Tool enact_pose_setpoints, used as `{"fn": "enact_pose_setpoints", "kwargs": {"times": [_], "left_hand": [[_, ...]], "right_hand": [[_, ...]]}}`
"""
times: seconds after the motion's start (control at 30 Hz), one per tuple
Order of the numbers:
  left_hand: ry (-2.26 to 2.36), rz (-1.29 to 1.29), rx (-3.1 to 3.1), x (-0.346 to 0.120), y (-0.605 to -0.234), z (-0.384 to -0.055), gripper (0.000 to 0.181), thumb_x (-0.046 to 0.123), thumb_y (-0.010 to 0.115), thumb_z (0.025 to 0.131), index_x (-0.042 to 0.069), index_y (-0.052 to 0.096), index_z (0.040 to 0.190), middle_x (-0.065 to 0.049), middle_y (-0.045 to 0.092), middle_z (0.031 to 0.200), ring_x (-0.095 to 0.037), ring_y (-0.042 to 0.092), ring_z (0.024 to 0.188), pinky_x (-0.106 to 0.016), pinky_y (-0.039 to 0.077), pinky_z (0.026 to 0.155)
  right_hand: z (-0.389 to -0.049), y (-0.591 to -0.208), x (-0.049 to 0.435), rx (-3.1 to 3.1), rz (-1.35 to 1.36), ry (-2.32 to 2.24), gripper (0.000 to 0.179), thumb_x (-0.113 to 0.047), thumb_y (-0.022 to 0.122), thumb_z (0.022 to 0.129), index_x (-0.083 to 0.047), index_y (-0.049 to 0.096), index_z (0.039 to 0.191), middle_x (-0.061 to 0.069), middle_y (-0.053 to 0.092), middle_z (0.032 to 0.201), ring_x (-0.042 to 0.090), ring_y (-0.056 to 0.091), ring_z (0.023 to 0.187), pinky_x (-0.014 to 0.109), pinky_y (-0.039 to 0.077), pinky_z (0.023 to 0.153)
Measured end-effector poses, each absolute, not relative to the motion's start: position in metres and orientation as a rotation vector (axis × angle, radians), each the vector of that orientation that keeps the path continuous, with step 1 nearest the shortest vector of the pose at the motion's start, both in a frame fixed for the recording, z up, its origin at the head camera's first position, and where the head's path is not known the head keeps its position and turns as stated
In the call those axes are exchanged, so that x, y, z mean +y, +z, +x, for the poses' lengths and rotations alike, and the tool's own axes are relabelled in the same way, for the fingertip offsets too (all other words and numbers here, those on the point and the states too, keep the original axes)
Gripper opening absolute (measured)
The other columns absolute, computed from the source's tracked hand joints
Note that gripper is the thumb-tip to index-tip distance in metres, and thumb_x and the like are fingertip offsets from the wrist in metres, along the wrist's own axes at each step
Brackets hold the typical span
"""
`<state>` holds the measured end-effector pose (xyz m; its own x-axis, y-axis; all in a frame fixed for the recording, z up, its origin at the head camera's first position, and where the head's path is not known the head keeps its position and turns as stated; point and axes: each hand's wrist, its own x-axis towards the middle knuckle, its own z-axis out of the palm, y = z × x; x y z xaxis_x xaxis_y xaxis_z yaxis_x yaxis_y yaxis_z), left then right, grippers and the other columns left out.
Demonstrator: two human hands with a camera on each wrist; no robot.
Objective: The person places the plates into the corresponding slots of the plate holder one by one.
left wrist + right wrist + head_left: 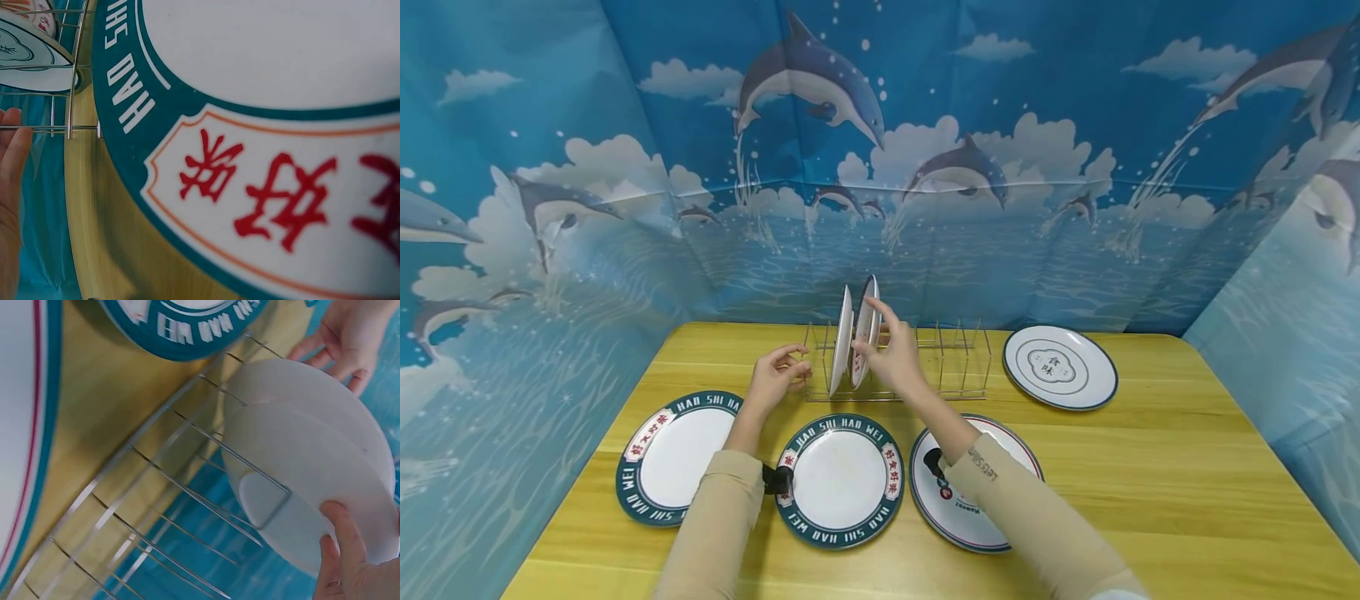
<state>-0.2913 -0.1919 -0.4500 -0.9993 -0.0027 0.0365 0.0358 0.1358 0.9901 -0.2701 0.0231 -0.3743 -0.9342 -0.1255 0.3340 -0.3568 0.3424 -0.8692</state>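
Note:
A wire dish rack (pixel 962 367) stands at the back of the table, with two plates upright in its left part. My right hand (pixel 891 354) grips the right-hand plate (pixel 862 329), which has a dark rim and red characters; in the right wrist view its fingers (pixel 350 540) lie on the white underside. Just left of it leans the other upright plate (pixel 842 342). At the rack's left end my left hand (pixel 780 379) holds the end wire with bent fingers; the left wrist view shows only its fingertips (pixel 22 134) at that wire.
Two green-rimmed plates (pixel 840 533) (pixel 647 500) lie flat in front of the rack. A white plate with thin coloured rim lines (pixel 940 517) lies partly under my right forearm. Another white plate (pixel 1090 375) lies right of the rack. A dolphin-print cloth (pixel 925 250) hangs behind the wooden table (pixel 1165 467).

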Motion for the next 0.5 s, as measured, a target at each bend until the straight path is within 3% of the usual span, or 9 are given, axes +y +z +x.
{"fn": "enact_pose_setpoints", "kwargs": {"times": [0.17, 0.5], "left_hand": [[-2.037, -0.030, -2.346, -0.191, -0.450, -0.291, 0.034, 0.002, 0.060, 0.086, -0.006, 0.053, 0.119, 0.000, 0.059, 0.071, -0.018, 0.066, 0.075, -0.038, 0.056, 0.073], [-2.033, -0.016, -2.348, -0.192, -0.449, -0.291, 0.034, 0.001, 0.059, 0.087, -0.005, 0.054, 0.119, -0.006, 0.059, 0.074, -0.028, 0.065, 0.081, -0.041, 0.055, 0.075]], "right_hand": [[-0.274, -0.387, 0.021, -2.364, 0.431, 1.656, 0.064, -0.005, 0.070, 0.080, -0.018, 0.043, 0.136, 0.019, 0.048, 0.109, 0.029, 0.054, 0.095, 0.042, 0.053, 0.074], [-0.276, -0.403, 0.022, -2.334, 0.515, 1.661, 0.061, -0.010, 0.071, 0.080, -0.020, 0.045, 0.135, 0.018, 0.046, 0.112, 0.030, 0.049, 0.097, 0.044, 0.050, 0.082]]}}
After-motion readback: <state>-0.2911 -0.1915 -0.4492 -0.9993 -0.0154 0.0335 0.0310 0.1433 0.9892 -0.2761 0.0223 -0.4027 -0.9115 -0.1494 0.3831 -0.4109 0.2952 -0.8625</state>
